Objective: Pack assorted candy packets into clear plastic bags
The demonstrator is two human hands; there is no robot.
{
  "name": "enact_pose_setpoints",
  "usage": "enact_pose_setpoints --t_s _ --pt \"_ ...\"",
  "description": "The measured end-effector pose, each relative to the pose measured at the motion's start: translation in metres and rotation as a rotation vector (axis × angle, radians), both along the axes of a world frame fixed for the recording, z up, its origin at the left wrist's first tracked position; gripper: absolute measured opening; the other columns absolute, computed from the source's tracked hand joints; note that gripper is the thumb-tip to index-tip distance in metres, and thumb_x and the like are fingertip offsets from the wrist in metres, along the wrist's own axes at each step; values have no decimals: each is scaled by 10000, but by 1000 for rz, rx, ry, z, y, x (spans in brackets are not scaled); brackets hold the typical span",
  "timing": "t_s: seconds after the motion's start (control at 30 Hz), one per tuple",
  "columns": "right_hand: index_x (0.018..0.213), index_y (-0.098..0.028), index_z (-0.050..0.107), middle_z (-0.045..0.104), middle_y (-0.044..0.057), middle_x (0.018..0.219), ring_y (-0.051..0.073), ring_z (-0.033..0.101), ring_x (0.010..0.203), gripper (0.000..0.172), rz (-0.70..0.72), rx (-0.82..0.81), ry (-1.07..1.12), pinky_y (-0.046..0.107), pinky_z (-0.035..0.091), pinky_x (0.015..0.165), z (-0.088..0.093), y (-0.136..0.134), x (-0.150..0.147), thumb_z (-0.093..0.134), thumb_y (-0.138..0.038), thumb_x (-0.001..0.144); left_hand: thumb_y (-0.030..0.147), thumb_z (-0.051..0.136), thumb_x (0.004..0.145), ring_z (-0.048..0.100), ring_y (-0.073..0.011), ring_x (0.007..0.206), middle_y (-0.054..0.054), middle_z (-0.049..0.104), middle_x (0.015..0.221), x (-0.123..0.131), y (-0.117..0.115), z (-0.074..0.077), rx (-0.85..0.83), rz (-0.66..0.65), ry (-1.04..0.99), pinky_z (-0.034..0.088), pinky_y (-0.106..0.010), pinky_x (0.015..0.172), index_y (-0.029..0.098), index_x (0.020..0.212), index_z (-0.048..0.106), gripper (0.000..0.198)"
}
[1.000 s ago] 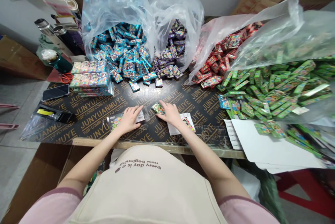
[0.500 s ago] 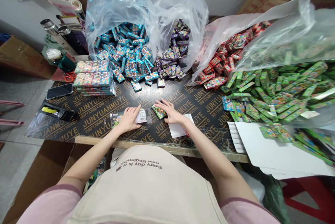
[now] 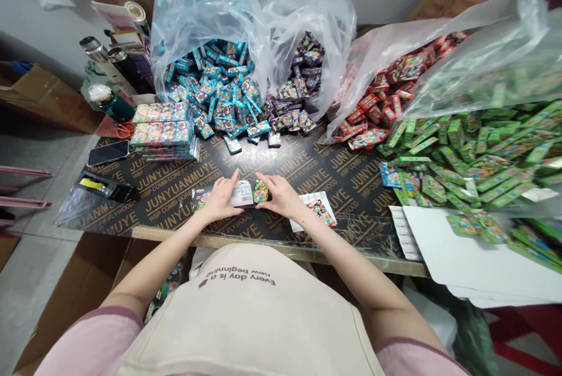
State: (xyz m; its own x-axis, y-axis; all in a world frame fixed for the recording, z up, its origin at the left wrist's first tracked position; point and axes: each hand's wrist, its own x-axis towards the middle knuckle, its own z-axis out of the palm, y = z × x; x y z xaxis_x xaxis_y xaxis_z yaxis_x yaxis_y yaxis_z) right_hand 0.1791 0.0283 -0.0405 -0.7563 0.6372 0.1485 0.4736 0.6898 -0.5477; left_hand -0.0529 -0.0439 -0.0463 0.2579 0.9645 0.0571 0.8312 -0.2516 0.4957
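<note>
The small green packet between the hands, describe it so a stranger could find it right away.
On the dark plywood table, look at the near edge, where both hands meet. The green packet lies under the right hand's fingertips, beside a white barcode label; it lies alone, away from the green heap at right.
</note>
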Motion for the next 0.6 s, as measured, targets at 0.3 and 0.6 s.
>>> enact_pose_setpoints --t_s 0.3,0.6 --pt "1409 -227 384 508 130 1370 287 458 1281 807 60 -187 252 458 353 1072 1 -2 1 698 -524 728 352 782 579 492 -306 1083 -125 512 1195 17 4 7 -11 4 -92 415 -463 940 181 1499 89 1165" --pt "1351 -234 331 668 68 1097 215 657 955 664 -768 -975 955 365 542 790 13 -12 -43 509 -567 806 443 740 657 608 -201 844 -59 659 896 64 23 8 -99 597 -1224 480 -351 823 141 1030 674 485"
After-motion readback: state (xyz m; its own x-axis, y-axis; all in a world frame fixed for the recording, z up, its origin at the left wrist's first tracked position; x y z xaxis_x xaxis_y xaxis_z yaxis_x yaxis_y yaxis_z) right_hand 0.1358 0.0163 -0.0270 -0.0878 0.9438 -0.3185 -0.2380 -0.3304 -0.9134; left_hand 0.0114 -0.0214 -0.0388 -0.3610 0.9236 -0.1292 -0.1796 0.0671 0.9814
